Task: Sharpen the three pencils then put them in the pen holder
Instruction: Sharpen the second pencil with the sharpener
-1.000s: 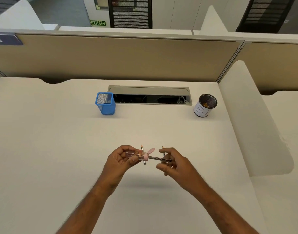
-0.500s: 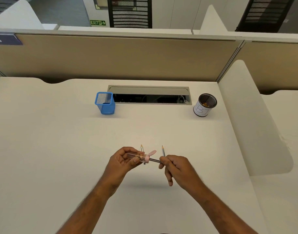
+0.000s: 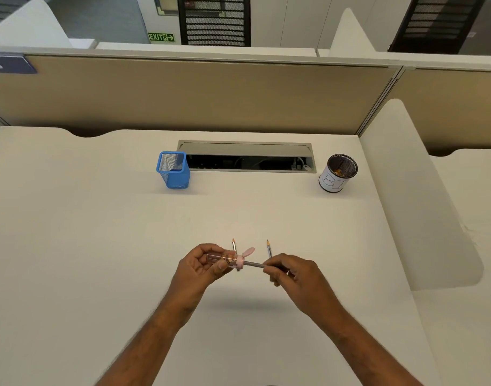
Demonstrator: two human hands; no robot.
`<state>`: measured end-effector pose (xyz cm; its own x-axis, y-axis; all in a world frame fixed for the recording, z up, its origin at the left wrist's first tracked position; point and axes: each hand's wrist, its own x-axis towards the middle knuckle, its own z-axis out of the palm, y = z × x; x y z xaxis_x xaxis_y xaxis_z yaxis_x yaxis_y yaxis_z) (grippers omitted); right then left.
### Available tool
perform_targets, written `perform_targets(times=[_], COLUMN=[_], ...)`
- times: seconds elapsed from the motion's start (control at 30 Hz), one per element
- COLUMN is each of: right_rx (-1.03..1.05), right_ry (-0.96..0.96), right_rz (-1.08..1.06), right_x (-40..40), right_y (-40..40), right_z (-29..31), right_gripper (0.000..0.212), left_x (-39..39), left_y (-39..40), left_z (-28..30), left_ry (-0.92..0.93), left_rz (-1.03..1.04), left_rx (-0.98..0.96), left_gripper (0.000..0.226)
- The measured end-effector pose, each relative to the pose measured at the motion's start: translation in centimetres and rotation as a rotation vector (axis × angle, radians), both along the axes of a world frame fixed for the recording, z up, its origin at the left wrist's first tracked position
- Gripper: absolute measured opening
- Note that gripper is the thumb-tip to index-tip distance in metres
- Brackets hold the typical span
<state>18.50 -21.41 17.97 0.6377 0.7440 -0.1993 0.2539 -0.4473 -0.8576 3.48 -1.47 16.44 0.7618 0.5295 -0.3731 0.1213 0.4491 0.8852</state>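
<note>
Gripping sharpener (image 3: 224, 258) left hand (image 3: 202, 267), right hand (image 3: 297, 277) pinching pencil (image 3: 254, 264); cup (image 3: 337, 174) reads "BI".

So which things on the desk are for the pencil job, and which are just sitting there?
For the job:
- pink sharpener, gripped by the left hand
- pencil in the sharpener, pinched by the right hand
- two pencils on the desk
- blue mesh pen holder

Just sitting there:
- black mesh cup with a paper label
- cable tray

White desk (image 3: 99, 260) bearing blue mesh pen holder (image 3: 173, 169) back left, paper-wrapped black mesh cup (image 3: 337, 174) back right, two pencils (image 3: 269, 247) near centre.
</note>
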Motion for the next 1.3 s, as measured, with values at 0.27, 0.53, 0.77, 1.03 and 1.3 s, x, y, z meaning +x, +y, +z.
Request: perform_targets(times=[0.27, 0.53, 0.77, 1.03, 1.3], right_rx=[0.015, 0.024, 0.056, 0.032, 0.019], right_ry=[0.197, 0.077, 0.094, 0.259, 0.011], right_rz=[0.005, -0.007, -0.038, -0.026, 0.004], right_x=[0.05, -0.11, -0.06, 0.46, -0.09], right_y=[0.91, 0.58, 0.68, 0.99, 0.75], right_z=[-0.02, -0.19, 0.05, -0.4, -0.7], right_gripper=[0.032, 0.016, 0.015, 0.032, 0.005], left_x=[-0.07, 0.05, 0.32, 0.12, -0.15], left_y=[0.56, 0.77, 0.55, 0.58, 0.52], left_z=[0.03, 0.13, 0.26, -0.08, -0.57], left_ry=[0.005, -0.022, -0.034, -0.012, 0.019], left_rz=[-0.006, 0.022, 0.017, -0.006, 0.005], left_rx=[0.007, -0.009, -0.028, -0.004, 0.021], left_gripper=[0.022, 0.031, 0.034, 0.034, 0.036])
